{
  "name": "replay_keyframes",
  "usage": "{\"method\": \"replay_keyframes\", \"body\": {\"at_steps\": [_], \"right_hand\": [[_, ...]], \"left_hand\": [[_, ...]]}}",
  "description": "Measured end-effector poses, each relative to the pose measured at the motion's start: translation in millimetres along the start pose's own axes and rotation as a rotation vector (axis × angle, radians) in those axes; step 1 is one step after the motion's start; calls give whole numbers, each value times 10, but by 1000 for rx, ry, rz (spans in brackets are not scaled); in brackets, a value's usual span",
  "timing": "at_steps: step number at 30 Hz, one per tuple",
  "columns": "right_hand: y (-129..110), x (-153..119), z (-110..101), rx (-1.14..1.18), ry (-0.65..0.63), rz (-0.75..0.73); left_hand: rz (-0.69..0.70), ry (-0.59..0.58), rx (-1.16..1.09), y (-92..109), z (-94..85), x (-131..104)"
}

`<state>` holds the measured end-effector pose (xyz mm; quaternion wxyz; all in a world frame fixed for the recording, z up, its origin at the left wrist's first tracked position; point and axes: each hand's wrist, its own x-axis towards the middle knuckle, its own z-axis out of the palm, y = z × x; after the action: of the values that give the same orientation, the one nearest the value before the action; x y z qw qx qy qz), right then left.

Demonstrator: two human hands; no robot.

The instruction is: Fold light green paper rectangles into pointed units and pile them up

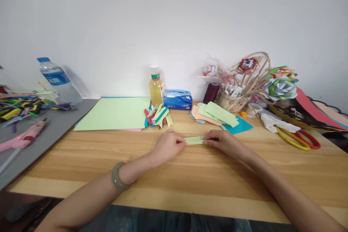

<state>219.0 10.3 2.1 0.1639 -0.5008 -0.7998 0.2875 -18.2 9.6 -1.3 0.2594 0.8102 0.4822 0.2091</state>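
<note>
A narrow light green paper strip (194, 140) is stretched between my two hands, just above or on the wooden table (174, 174). My left hand (169, 145) pinches its left end between thumb and fingers. At the right end, my right hand (221, 143) pinches it the same way. Behind my left hand lies a pile of folded coloured paper strips (160, 116). Beyond my right hand are stacked light green and peach paper pieces (219, 114), with blue paper (239, 126) partly under them.
Large green sheets (114, 114), a yellow drink bottle (156, 88) and a blue tissue pack (178, 99) stand or lie near the wall. At right are a flower basket (232, 102) and scissors (293, 138). A pink glue gun (27, 136) and water bottle (58, 79) are at left.
</note>
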Motion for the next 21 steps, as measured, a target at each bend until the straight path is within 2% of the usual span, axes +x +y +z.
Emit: {"method": "replay_keyframes", "body": {"at_steps": [3, 10, 15, 21], "right_hand": [[12, 9, -34, -4, -3, 97], [23, 35, -52, -76, 45, 137], [51, 52, -6, -79, 55, 122], [68, 82, 40, -158, 75, 198]], "left_hand": [[-81, 5, -20, 30, -5, -1], [-203, 16, -91, 11, 13, 49], [-219, 56, -121, -8, 43, 69], [-198, 34, -117, 19, 32, 66]]}}
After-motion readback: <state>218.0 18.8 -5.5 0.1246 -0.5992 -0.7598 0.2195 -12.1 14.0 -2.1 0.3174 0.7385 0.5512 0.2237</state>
